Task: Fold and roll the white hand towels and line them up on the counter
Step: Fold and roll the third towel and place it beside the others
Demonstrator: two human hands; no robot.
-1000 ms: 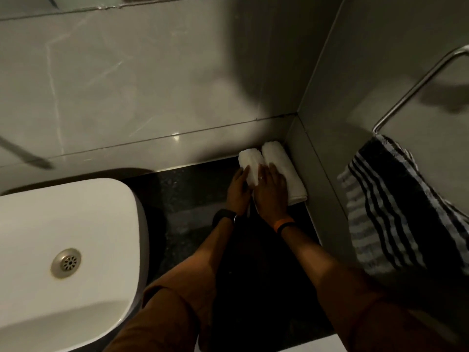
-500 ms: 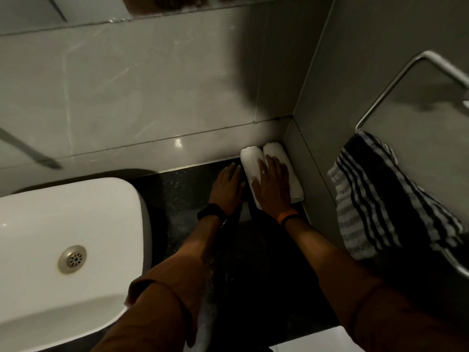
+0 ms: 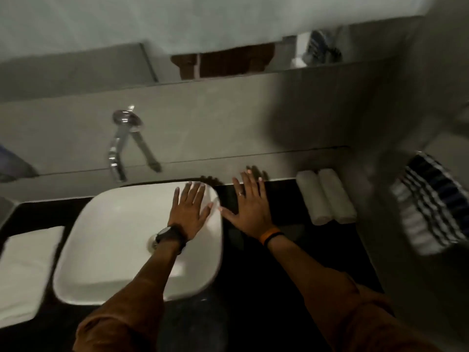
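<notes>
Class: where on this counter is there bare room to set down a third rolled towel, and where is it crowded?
Free: dark counter between the basin and the two rolled towels, partly under the right hand. Crowded: the right corner; flat white towel fills the left end.

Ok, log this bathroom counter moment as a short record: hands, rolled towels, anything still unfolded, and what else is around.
left hand: open, fingers spread, empty, over the basin
right hand: open, fingers spread, empty, over the dark counter
rolled towels: two white rolls side by side in the right corner by the wall, untouched
flat white towel: on the counter left of the basin, not rolled
basin: white, with a drain
tap: chrome, wall-mounted above the basin
striped towel: hanging at the right wall, blurred
</notes>
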